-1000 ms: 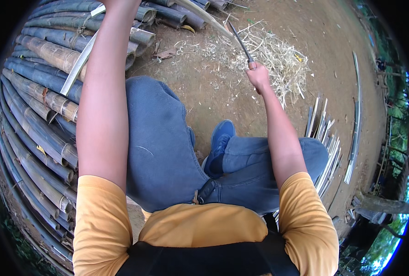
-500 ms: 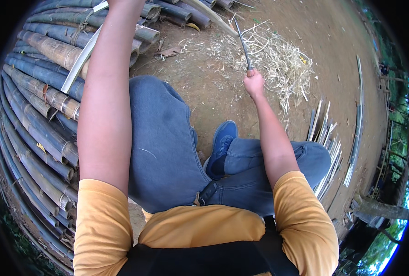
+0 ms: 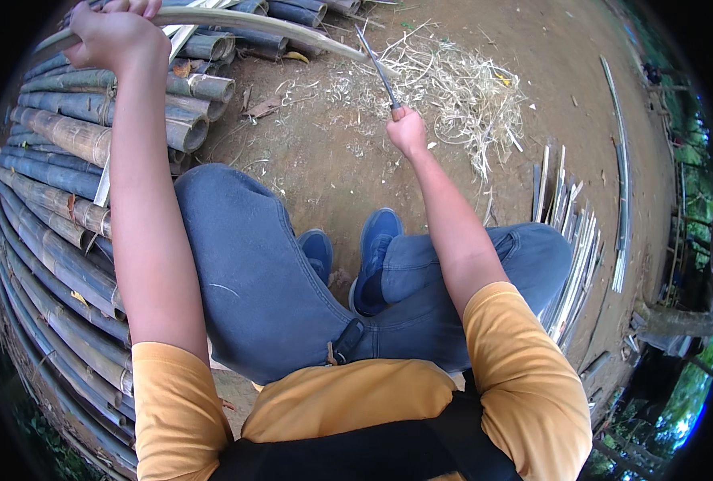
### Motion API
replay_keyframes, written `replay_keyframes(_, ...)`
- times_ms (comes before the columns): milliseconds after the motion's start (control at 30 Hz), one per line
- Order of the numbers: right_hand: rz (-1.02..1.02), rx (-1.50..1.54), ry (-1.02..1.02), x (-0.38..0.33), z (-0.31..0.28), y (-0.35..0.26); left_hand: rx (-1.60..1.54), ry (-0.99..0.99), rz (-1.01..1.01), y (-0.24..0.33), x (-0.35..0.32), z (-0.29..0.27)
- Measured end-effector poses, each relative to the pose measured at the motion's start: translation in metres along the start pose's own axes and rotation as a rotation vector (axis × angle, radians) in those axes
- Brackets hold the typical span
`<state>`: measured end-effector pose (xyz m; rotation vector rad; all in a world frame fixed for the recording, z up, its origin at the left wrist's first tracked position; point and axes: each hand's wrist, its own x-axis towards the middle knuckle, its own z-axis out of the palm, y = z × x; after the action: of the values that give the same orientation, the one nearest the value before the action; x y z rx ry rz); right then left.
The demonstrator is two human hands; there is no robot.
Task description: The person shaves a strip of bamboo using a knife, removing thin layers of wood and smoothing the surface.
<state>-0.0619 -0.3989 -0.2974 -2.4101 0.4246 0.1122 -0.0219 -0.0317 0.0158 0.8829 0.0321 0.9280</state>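
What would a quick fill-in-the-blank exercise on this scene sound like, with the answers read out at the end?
1. The long, pale, curved bamboo strip is gripped by the person's ____ hand.
2. The person's right hand holds the brown handle of a slim-bladed ____.
3. Thick, round bamboo poles are stacked to the person's ____.
4. The person's two low shoes are coloured ____.

Missing words: left; knife; left; blue.

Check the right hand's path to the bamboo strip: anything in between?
Only the knife in the right hand: it overlaps the bamboo strip near the end away from the left hand; contact unclear. Nothing else visible stands between; the shavings lie on the ground.
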Motion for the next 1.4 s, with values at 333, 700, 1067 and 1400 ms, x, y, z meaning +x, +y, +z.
replay_keyframes(333,0.027,-0.073,-0.001,-0.020,-0.005,-0.051,0.100,0.081,0.029,0.001,-0.008,-0.001)
replay_keyframes(700,0.000,-0.180,0.023,-0.004,-0.004,-0.016,-0.005,0.079,0.117,0.002,-0.012,0.011)
replay_keyframes(1067,0.029,-0.083,0.037,-0.001,-0.002,-0.006,0.012,-0.023,0.191,0.005,-0.026,0.024)
replay_keyframes(1400,0.086,-0.164,-0.129,0.018,-0.061,-0.029,-0.025,-0.184,0.274,0.048,-0.048,0.046)
